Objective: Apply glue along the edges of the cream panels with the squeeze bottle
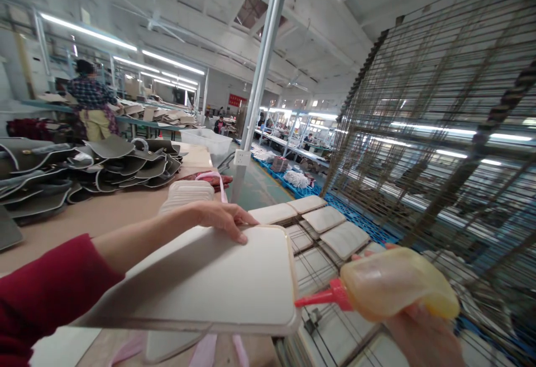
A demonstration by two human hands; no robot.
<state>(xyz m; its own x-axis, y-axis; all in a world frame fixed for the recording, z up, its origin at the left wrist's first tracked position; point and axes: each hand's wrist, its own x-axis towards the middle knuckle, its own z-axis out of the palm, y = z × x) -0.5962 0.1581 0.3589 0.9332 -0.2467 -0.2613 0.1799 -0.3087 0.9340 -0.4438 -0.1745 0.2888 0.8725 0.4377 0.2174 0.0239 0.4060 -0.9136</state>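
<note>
Resting under left hand (224, 219) — cream panel (226, 280) — glue bottle (393, 283) rightward

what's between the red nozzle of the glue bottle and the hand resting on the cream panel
In the head view, only the bare cream panel lies between the bottle's red nozzle and the left hand; the nozzle tip meets the panel's right edge. The right hand holds the bottle.

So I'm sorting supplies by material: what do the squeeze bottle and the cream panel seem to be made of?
Squeeze bottle: soft translucent plastic, yellowish contents showing through, with an opaque red plastic nozzle. It sits in the right hand. Cream panel under the left hand: smooth matte sheet with rounded corners, possibly leather or faux leather; unclear.
</note>
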